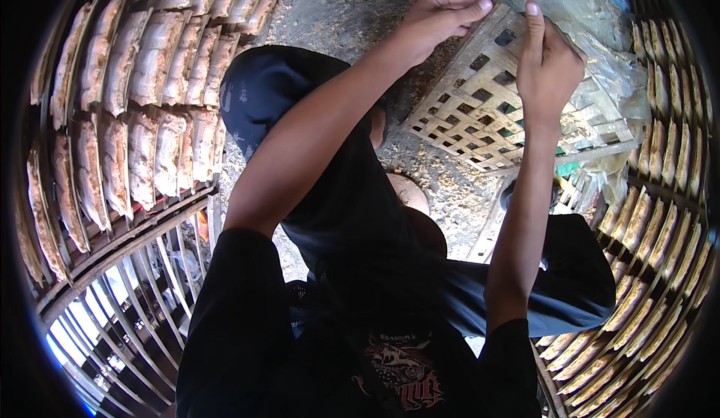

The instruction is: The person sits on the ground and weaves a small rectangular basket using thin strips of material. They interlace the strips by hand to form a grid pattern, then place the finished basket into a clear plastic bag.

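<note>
Showing beside left hand, partly beneath right hand, pale woven basket.

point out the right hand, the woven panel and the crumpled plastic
right hand (553, 71), head view: middle of the hand
woven panel (493, 86), head view: slats near its middle
crumpled plastic (571, 0), head view: its upper part

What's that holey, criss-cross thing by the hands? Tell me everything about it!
The woven panel is pale tan, made of flat strips that look like bamboo, crossing over and under. Many small holes show between them, mostly dark, a few green. Straight strips edge it. It sits slanted above the dusty floor, with crumpled clear plastic beside it. The left hand and right hand are at its top; their exact grip is unclear.
</note>
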Demonstrator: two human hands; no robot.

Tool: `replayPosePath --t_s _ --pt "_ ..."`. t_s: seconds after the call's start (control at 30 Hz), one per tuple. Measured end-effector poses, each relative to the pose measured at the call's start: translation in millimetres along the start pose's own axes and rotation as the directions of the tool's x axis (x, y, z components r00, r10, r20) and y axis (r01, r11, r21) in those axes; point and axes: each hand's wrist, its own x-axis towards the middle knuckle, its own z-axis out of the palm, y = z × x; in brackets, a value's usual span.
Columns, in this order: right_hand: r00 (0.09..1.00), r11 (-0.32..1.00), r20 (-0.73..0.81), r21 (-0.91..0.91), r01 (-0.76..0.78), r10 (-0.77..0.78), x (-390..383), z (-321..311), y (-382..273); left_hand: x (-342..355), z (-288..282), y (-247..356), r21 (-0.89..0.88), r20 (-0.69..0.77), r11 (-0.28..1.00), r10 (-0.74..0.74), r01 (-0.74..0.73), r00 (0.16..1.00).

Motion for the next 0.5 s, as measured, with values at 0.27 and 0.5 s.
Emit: replayPosePath --t_s 0.27,0.5 --pt "0.995 0.998 -0.084 -0.012 0.059 -0.059 -5.9 4.6 3.4 2.5 -10.9 -8.6 0.178 -0.055 0.975 -0.123 0.131 0.991" --pt "0.994 0.997 -0.08 -0.023 0.075 -0.077 -7.6 4.5 5.9 20.2 -51.3 -18.9 0.272 -0.259 0.943 -0.12 0.192 0.958"
